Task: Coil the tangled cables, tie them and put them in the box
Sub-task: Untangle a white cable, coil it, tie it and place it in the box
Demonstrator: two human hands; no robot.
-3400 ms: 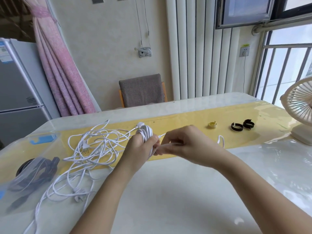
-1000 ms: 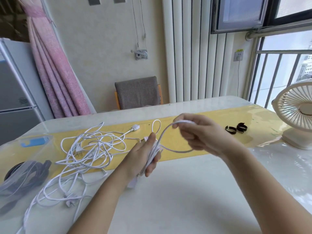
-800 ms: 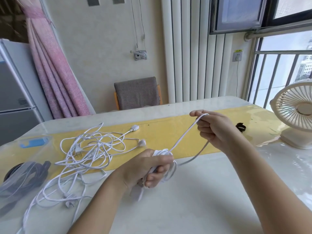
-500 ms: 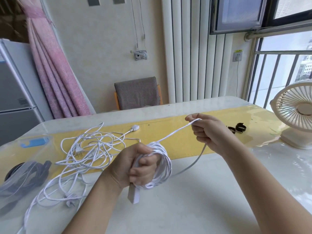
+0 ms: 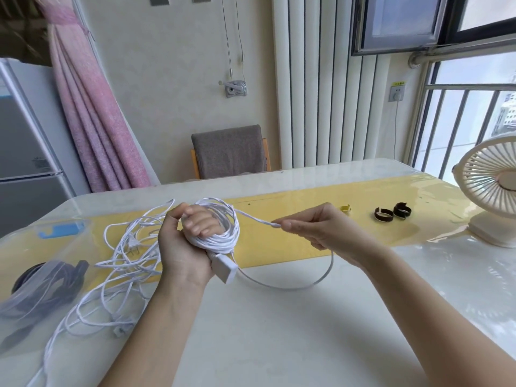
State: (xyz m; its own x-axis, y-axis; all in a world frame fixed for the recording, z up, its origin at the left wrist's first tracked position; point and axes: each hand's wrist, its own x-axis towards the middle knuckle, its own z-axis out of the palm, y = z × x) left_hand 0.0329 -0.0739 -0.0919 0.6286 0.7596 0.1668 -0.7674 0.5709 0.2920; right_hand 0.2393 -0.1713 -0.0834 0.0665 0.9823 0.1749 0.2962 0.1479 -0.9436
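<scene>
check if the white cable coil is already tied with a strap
No, the coil is only gripped in the left hand; the black straps lie unused on the table.

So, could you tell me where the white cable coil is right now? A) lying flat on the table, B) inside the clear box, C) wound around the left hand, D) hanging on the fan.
C: the coil loops around the fingers of the left hand, raised off the table, while the right hand pinches the free strand running from it.

A white cable (image 5: 223, 238) sits coiled mid-frame, tail looping toward 3 o'clock; tangled white cables (image 5: 122, 255) sprawl at 9 o'clock.
</scene>
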